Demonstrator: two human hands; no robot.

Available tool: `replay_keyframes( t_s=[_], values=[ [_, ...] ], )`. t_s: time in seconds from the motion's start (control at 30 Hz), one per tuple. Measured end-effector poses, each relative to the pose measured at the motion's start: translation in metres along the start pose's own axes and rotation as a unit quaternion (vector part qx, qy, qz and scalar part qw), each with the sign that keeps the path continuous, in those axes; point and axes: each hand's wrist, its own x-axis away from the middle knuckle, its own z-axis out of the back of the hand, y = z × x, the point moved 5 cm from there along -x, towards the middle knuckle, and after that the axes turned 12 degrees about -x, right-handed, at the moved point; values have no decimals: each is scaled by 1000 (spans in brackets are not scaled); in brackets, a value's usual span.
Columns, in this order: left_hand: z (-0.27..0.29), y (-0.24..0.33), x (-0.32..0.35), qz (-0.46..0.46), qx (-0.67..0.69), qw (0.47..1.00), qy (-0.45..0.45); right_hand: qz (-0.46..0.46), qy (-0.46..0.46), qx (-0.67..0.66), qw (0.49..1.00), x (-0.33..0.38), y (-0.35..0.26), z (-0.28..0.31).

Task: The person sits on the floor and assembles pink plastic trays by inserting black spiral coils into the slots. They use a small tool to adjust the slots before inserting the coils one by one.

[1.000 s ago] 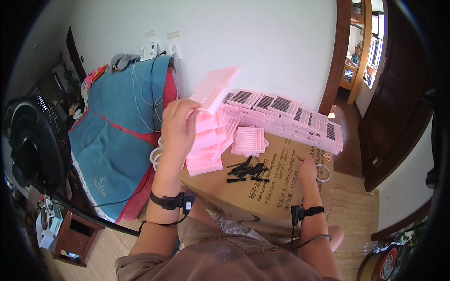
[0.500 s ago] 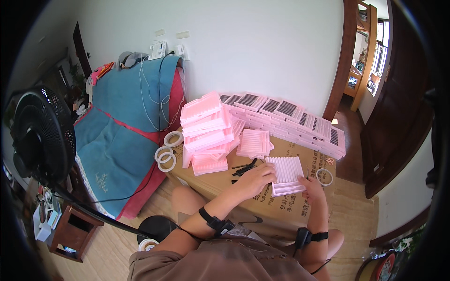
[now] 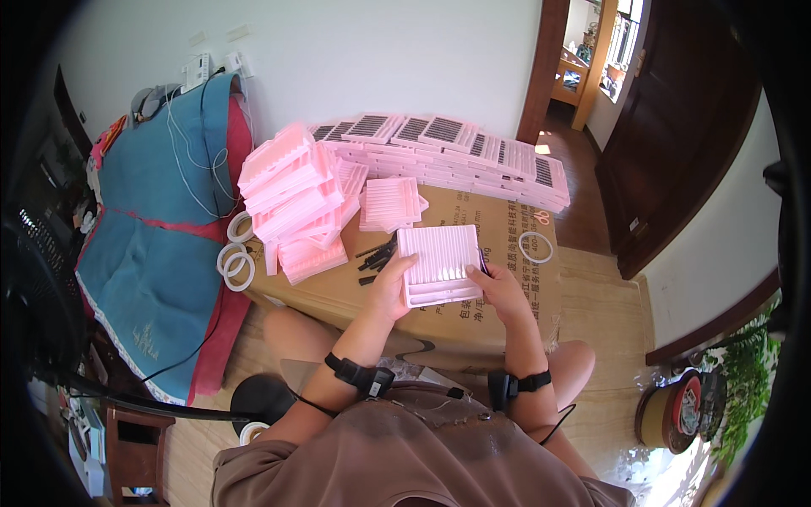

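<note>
Our fingers are curled around the two short edges of a pink ribbed tray: the left hand clasps its left side with the thumb lying over the top rim, and the right hand grips the right side the same way. We hold the tray flat, grooves up, just above the top of a large cardboard box that serves us as a worktable, close in front of our chest.

The grooves of this tray look empty, so we judge that filling it has not begun. Just beside its left edge, touching the box top, lies a small loose heap of black clips, which we take to be the parts that go into the grooves. Beyond it sits another empty pink tray, and to our left leans an untidy stack of empty pink trays, so plenty seems left to do. Along the far edge of the box, against the wall, runs a row of filled trays whose grooves show dark, several layers deep; that part looks finished.

Rolls of tape lie at the box's left corner, and one more tape ring lies to the right.
</note>
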Motion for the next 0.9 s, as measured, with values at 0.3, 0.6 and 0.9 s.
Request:
replay_keyframes(
  t_s=[0.3, 0.6, 0.9],
  values=[
    [-6, -2, 8, -29, -41, 998, -33, 280, 86, 222, 930, 35, -61, -34],
    [-13, -3, 12, -40, -59, 995, -68, 336, 101, 399, 847, 47, -80, -89],
    [-13, 2, 14, -47, -73, 993, -76, 362, 108, 385, 842, 52, -78, -95]
  ],
)
